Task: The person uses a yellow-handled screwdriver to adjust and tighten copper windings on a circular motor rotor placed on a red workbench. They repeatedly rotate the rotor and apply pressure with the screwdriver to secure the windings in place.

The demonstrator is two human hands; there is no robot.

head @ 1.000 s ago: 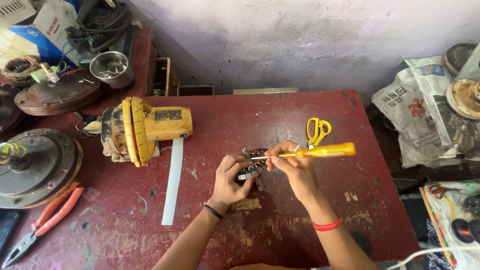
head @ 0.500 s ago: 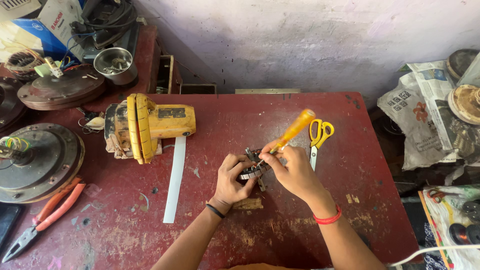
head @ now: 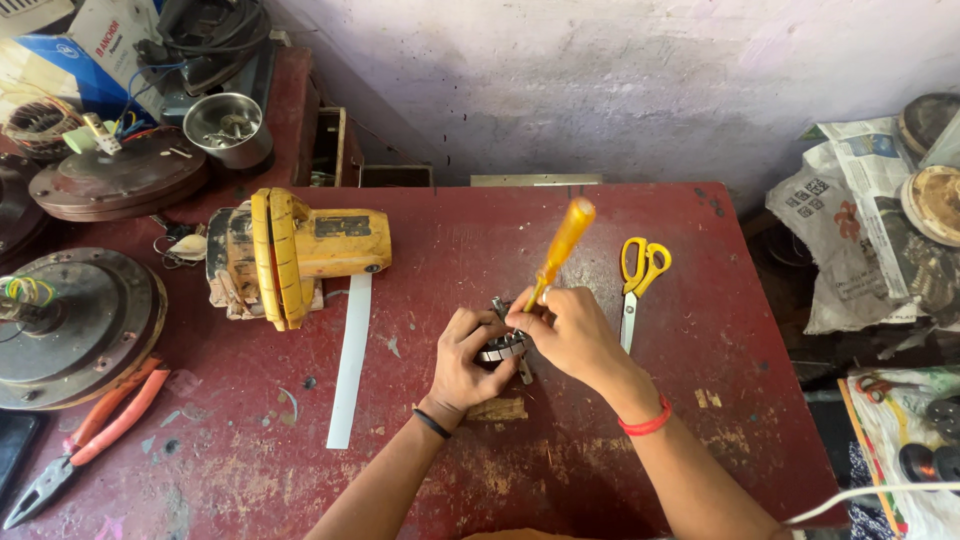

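At the red table's [head: 600,230] near middle, my left hand [head: 468,362] clamps a small metal part [head: 503,348]; my right hand [head: 570,328] grips the orange screwdriver [head: 560,250]. Stiff, probably slippery: I hold its edges.

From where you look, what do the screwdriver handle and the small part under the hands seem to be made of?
The screwdriver handle looks like translucent orange plastic: it is glossy and light glows through it. The small part, held by the left hand while the right hand grips the screwdriver, seems to be bare metal, grey with a dull shine; the hands hide most of it.
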